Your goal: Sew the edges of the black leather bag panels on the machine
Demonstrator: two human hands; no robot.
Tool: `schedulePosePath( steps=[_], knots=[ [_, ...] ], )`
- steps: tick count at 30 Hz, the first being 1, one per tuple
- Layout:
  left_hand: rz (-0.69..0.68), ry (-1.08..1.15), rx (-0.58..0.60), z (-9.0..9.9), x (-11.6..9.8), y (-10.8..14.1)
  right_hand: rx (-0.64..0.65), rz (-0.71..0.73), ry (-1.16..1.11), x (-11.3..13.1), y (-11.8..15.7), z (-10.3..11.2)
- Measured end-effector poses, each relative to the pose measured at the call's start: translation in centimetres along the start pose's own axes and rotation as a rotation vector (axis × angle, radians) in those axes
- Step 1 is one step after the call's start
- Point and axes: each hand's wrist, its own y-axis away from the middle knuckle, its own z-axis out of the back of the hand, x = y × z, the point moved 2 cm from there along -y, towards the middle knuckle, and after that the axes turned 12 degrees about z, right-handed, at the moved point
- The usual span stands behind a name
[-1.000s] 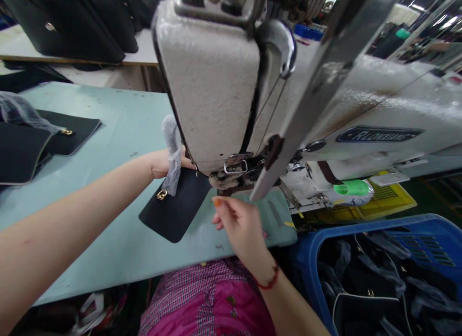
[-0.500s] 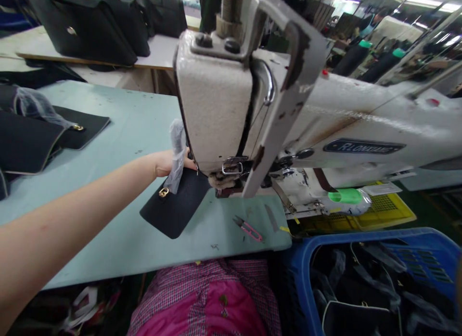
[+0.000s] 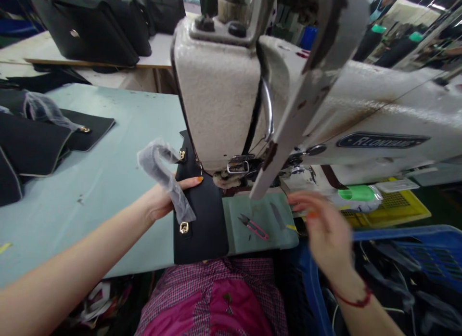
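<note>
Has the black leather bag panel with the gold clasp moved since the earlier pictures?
Yes: the black leather bag panel has turned and shifted right, judged against the cream sewing machine head.

The left hand (image 3: 160, 203) stretches forward low with its fingers extended, while the right hand (image 3: 327, 232) hangs raised and blurred, fingers loosely curled, well apart.

Bag panel (image 3: 198, 220) on table (image 3: 90, 148), snips (image 3: 252, 227) right, sewing machine (image 3: 216, 95) behind

pink checked clothing (image 3: 211, 302), red bracelet (image 3: 355, 301), hands (image 3: 159, 203) with orange nails (image 3: 197, 180)
</note>
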Motion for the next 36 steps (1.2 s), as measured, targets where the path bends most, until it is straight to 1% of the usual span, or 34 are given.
schedulePosePath(
  steps=[1,2,4,5,6,8,10,12,15,19,26,31,34,36],
  knots=[
    [0.037,0.007,-0.026,0.2,0.4,-0.1,0.233,-0.103,-0.244,1.2,1.0,-3.5],
    [0.067,0.022,-0.051,0.3,0.8,-0.1,0.316,-0.223,-0.406,2.1,1.7,-6.5],
    [0.099,0.057,-0.089,0.4,1.4,-0.1,0.419,-0.384,-0.590,2.9,2.0,-11.1],
    [0.100,0.066,-0.094,0.3,1.6,0.0,0.416,-0.437,-0.640,2.9,1.9,-12.7],
    [0.097,0.070,-0.096,0.3,1.7,0.0,0.407,-0.466,-0.672,2.8,1.6,-13.9],
    [0.110,0.055,-0.089,0.2,1.8,0.1,0.366,-0.482,-0.706,2.6,1.0,-15.2],
    [0.146,0.030,-0.066,0.2,1.8,0.3,0.325,-0.478,-0.708,2.7,0.7,-15.5],
    [0.200,0.008,-0.018,0.0,1.8,0.3,0.304,-0.475,-0.684,3.1,0.8,-15.5],
    [0.242,0.029,0.038,-0.1,1.7,0.2,0.312,-0.466,-0.639,3.7,1.2,-15.3],
    [0.229,0.088,0.067,-0.2,1.7,-0.1,0.340,-0.444,-0.606,4.0,1.3,-14.9],
    [0.205,0.128,0.102,-0.1,2.1,-0.1,0.361,-0.424,-0.569,3.5,1.2,-14.6],
    [0.229,0.150,0.100,-0.4,2.1,-0.1,0.373,-0.402,-0.549,3.4,1.4,-14.6],
    [0.231,0.148,0.090,-0.2,2.1,-0.1,0.333,-0.348,-0.521,3.3,1.5,-14.0],
    [0.232,0.144,0.081,-0.1,2.1,-0.2,0.245,-0.339,-0.519,3.3,1.4,-13.2]
  ],
)
